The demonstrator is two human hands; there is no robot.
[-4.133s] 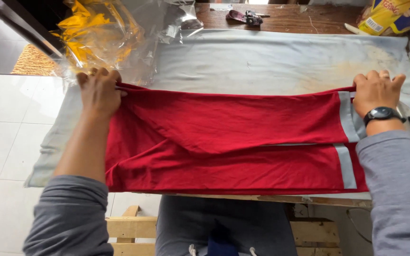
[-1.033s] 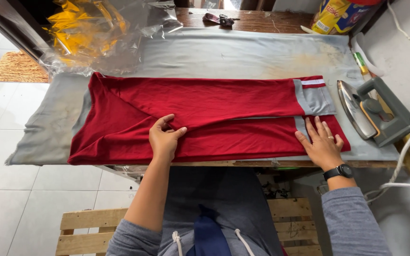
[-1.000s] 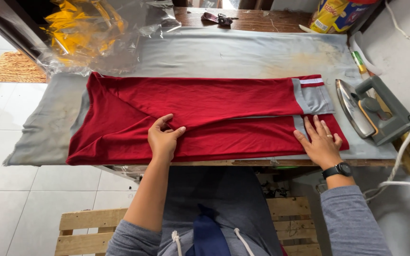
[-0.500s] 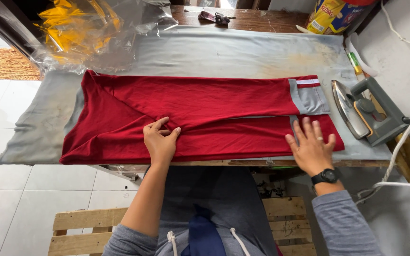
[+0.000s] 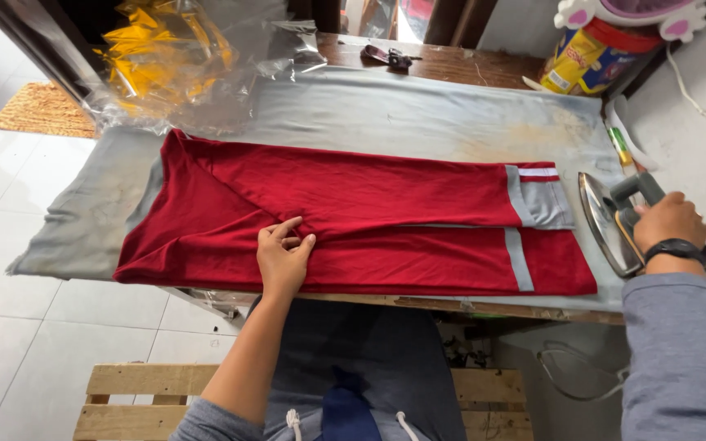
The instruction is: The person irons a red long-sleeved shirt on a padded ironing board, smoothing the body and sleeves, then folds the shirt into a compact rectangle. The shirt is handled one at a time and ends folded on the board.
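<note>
- Red garment (image 5: 369, 224), folded lengthwise with grey bands at its right end, lies flat on the grey padded cover (image 5: 418, 114) of the desk, near the front edge.
- Left hand (image 5: 285, 260) rests palm down on the red cloth left of the middle; its grip is loose, fingers partly curled and pinching a small fold of fabric at the fingertips.
- Right hand (image 5: 670, 222), with a black wristwatch (image 5: 673, 249) on the wrist, is closed around the dark handle of the clothes iron (image 5: 610, 220).
- Iron stands tilted on its heel at the right end of the desk, shiny soleplate facing the garment, just beside the grey bands and apart from the cloth.
- Crumpled clear plastic wrap with yellow contents (image 5: 165, 65) sits at the far left corner, touching the padded cover.
- Small dark tool (image 5: 386, 55) lies on bare wood at the far edge; a colourful tin (image 5: 586, 61) stands at the far right.
- Wooden pallet (image 5: 165, 400) lies on the white tiled floor below the person.
</note>
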